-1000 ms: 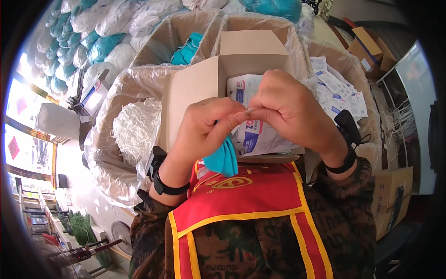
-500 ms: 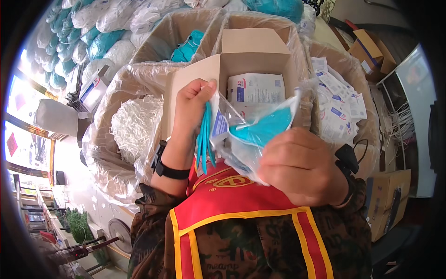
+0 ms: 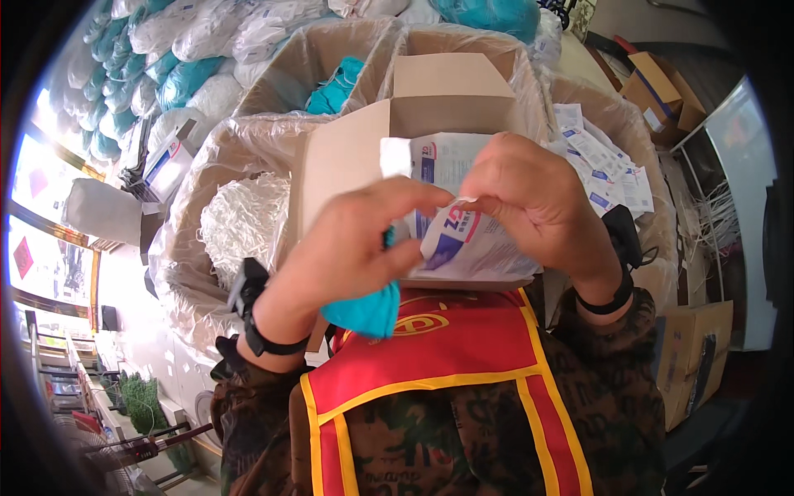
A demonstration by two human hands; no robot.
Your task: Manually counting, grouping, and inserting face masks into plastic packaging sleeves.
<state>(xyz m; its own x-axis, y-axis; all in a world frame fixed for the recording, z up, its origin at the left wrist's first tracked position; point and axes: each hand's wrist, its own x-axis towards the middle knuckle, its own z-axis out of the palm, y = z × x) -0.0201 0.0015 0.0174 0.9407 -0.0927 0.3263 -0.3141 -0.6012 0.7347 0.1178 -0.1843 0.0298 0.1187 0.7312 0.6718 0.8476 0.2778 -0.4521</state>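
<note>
Cardboard box (image 3: 372, 149) behind, hands (image 3: 356, 256) pinching pouch (image 3: 471, 244)

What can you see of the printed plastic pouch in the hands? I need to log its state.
The printed plastic pouch is a thin, glossy white packet with blue and red print, crinkled and tilted. Both hands grip it by its top edge: the left hand from the left, the right hand from above. It is held over the open cardboard box, close to the chest. A teal mask hangs under the left hand, beside the pouch. Whether the pouch is sealed cannot be told.
</note>
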